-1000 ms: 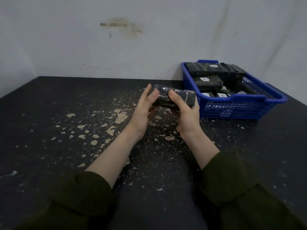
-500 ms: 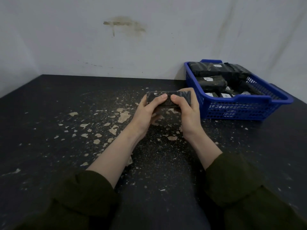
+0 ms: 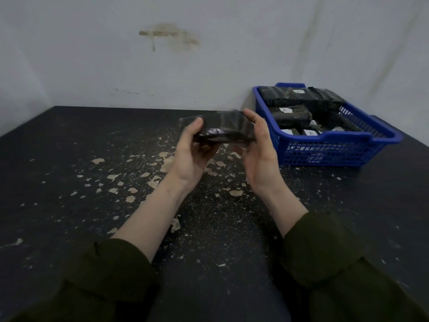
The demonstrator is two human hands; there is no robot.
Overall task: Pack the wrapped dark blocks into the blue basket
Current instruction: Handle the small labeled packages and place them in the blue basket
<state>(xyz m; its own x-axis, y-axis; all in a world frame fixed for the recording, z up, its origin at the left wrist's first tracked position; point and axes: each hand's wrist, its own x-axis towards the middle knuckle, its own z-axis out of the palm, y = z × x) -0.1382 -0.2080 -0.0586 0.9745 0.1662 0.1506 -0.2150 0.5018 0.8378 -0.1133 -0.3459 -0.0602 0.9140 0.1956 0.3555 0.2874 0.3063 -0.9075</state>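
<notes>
Black and worn, the flat tabletop [image 3: 69,182] meets a pale grey wall [image 3: 92,54] at its far edge. Above the table's middle, my left hand [image 3: 192,151] grips the left end of one dark rectangular block wrapped in shiny clear film [image 3: 222,132], with the thumb pressed on top and the fingers curled below it. My right hand [image 3: 261,154] is at the block's right end with the palm turned toward it and the thumb raised beside the far corner. Its fingers are blurred, so I cannot tell if they close on the block or only touch it. The block is held in the air, roughly level, clear of the table and just left of the basket. It is smeared by motion.

Near my right hand stands the blue plastic basket with mesh walls [image 3: 336,138], against the wall. Inside it lie other wrapped dark blocks [image 3: 290,115], one row along the back and more in front. Several carry small white labels [image 3: 285,110].

Under my hands and to the left, the table is strewn with pale flakes [image 3: 167,162] and fine specks. Both forearms are bare below dark olive sleeves [image 3: 111,270]. On the wall is a brownish stain [image 3: 169,37].
</notes>
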